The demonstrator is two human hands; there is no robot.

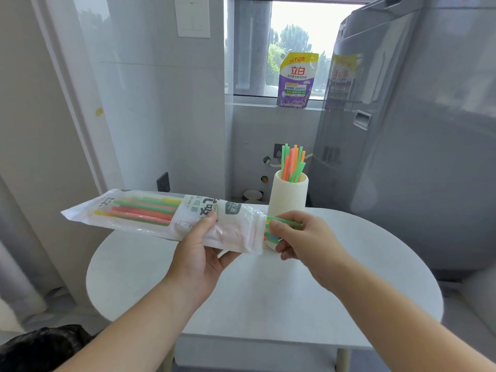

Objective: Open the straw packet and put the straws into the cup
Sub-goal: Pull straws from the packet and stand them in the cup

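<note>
Head view
Left hand: my left hand grips the straw packet from below near its middle, thumb on top, fingers wrapped under it.
Straw packet: I hold it roughly level above the table, sealed end out to my left, open end pointing right toward the cup.
Straws in packet: green, red, pink and yellow ones show through the clear window at the left end.
Right hand: my right hand is closed around a small bunch of straws sticking out of the packet's open end.
Cup: the white ribbed cup stands upright on the table just behind my right hand, with green and orange straws standing in it.
Background: a purple and yellow pouch sits on the window sill; a grey washing machine stands to the right.
</note>
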